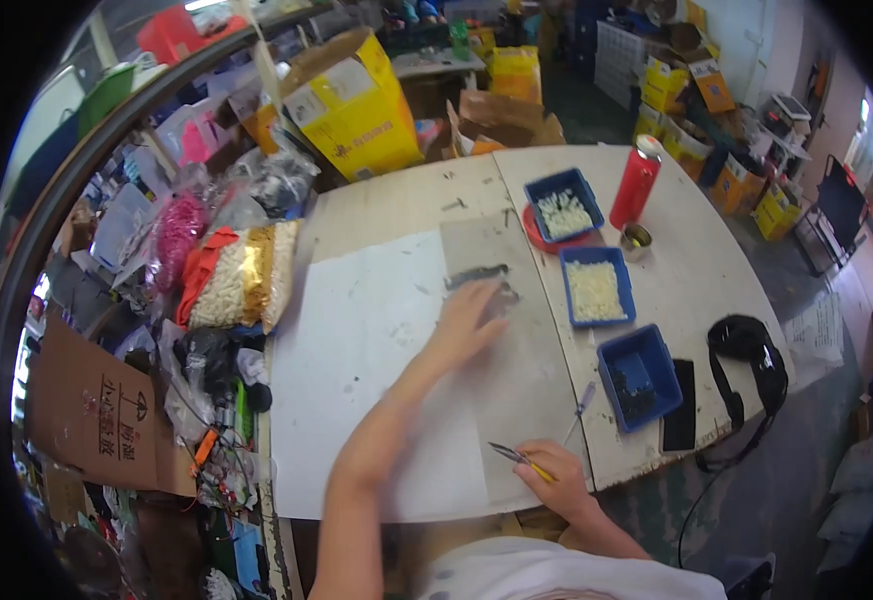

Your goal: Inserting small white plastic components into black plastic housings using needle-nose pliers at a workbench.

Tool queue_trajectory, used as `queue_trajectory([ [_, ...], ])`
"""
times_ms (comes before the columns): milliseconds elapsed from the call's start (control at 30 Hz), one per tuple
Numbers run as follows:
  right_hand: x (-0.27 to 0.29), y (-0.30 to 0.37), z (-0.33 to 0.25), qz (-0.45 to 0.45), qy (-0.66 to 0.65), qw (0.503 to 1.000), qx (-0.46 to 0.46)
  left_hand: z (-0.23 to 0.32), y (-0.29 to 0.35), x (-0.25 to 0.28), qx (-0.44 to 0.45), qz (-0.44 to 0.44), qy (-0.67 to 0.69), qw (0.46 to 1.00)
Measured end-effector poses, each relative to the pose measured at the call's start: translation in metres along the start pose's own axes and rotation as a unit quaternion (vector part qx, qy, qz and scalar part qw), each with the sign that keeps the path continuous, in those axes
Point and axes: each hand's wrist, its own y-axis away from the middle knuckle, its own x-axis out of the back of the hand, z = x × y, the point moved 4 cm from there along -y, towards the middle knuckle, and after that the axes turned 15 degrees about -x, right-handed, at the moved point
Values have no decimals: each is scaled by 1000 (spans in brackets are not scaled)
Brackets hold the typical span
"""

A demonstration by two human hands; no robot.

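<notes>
My left hand (pixel 466 325) reaches over the grey strip on the table, fingers stretched and thumb apart. Its fingertips are at a small group of dark pieces (pixel 476 274), whose shape is blurred; whether they touch is hard to make out. Nearer the front edge, my right hand (pixel 554 478) is closed round a slim pointed tool (pixel 534 468) with a yellow handle and a dark metal tip directed left. Just beyond that hand lies a screwdriver (pixel 584 400) with a pale handle.
White paper (pixel 356 380) covers the left part of the table. On the right are two blue trays of pale small parts (pixel 562 215) (pixel 596 290), a blue tray with dark parts (pixel 641 375), a red bottle (pixel 636 182), a small tin (pixel 635 240) and a black pouch (pixel 751 365). Bags (pixel 241 280) crowd the left edge.
</notes>
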Motion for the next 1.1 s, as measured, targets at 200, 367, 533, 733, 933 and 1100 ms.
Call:
queue_trajectory([
  [200,15,28,37,45,65,996,-38,-82,-31,-105,136,-81,-124,979],
  [367,28,30,35,45,106,991,-74,-19,-5,-105,80,-84,-193,974],
  [533,25,4,33,63,77,994,-44,-4,20,-59,121,-34,-52,991],
  [733,29,-45,-1,142,72,985,-62,69,4,6,1,144,-11,990],
  [933,33,-54,-10,170,84,980,-52,119,10,28,-57,148,-69,985],
  [1100,27,-46,-14,155,94,982,-49,139,26,38,14,66,-92,993],
])
